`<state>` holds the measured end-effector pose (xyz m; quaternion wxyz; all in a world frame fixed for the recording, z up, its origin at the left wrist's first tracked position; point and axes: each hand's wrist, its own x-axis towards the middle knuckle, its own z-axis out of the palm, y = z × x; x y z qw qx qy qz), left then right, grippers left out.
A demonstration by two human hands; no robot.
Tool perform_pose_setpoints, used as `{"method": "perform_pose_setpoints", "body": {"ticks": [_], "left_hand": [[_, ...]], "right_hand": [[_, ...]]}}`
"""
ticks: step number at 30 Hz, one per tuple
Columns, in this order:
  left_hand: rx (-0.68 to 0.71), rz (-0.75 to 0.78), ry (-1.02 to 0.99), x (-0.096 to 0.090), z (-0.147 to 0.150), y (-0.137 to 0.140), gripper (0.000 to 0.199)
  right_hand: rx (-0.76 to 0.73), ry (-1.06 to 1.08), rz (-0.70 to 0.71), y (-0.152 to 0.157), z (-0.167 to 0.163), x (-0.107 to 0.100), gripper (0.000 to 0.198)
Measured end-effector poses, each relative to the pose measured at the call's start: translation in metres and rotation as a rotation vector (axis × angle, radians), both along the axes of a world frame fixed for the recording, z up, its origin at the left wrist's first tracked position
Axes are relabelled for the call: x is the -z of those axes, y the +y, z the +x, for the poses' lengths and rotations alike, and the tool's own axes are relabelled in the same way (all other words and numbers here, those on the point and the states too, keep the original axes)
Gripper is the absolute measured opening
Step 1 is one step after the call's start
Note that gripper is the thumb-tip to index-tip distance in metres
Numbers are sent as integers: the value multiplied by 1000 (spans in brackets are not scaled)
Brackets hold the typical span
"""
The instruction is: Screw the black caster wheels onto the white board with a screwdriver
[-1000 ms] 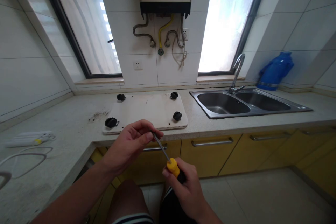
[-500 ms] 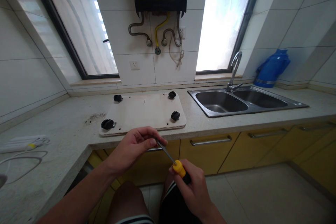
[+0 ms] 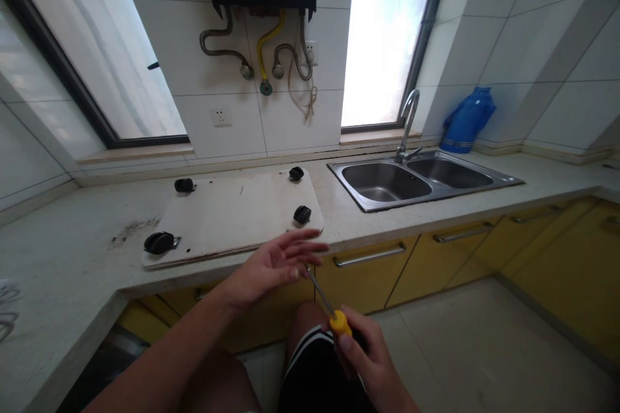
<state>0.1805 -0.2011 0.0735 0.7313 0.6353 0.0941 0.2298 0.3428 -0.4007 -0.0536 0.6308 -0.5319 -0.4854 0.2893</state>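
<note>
**Two hands and a yellow screwdriver by the kitchen counter**

Far to the left, a white cord is lying on the counter. Next to it, a white board is lying flat on the counter with four little black wheels sticking up at its corners.

The left hand is hanging in the air just in front of the counter edge, below the board. It is wide open, with the fingers spread out flat and pointing to the right. It is holding nothing. The tip of the screwdriver is sitting right by its fingers, but I cannot tell if it is touching them.

The right hand is lower down and a bit to the right, above the person's lap. It is closed tight around the handle of the screwdriver. The yellow part is peeking out at the top of the fist, and the thin metal rod is pointing up and left toward the open hand.

Farther right, a shiny sink with a tap is sitting in the counter. A blue jug is standing in the corner past it. Yellow drawers are running along under the counter.
</note>
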Motion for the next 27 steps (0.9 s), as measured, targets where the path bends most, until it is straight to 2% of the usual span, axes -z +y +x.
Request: {"method": "perform_pose_setpoints", "body": {"ticks": [1, 3, 4, 6, 8, 10, 13, 16, 21, 27], "left_hand": [[-100, 70, 2, 1, 10, 10, 68], [-366, 307, 52, 5, 31, 34, 63], [-487, 455, 88, 9, 40, 46, 60], [-620, 716, 148, 19, 55, 68, 61], [-642, 874, 176, 30, 62, 83, 62], [-617, 960, 198, 41, 64, 92, 60], [-565, 1030, 246, 48, 63, 96, 58], [-544, 1020, 271, 48, 61, 97, 54], [-567, 982, 288, 47, 61, 97, 50], [-617, 1048, 354, 51, 61, 97, 53]], "right_hand": [[5, 60, 31, 2, 3, 1, 52], [68, 137, 101, 9, 13, -1, 50], [139, 132, 136, 14, 19, -6, 45], [347, 53, 188, 23, 33, -19, 36], [587, -39, 209, 33, 49, -37, 32], [810, -124, 268, 44, 66, -57, 30], [981, -216, 456, 66, 89, -83, 32], [897, -210, 560, 95, 101, -105, 36], [685, -302, 476, 142, 100, -128, 39], [553, -402, 446, 173, 95, -137, 33]]}}
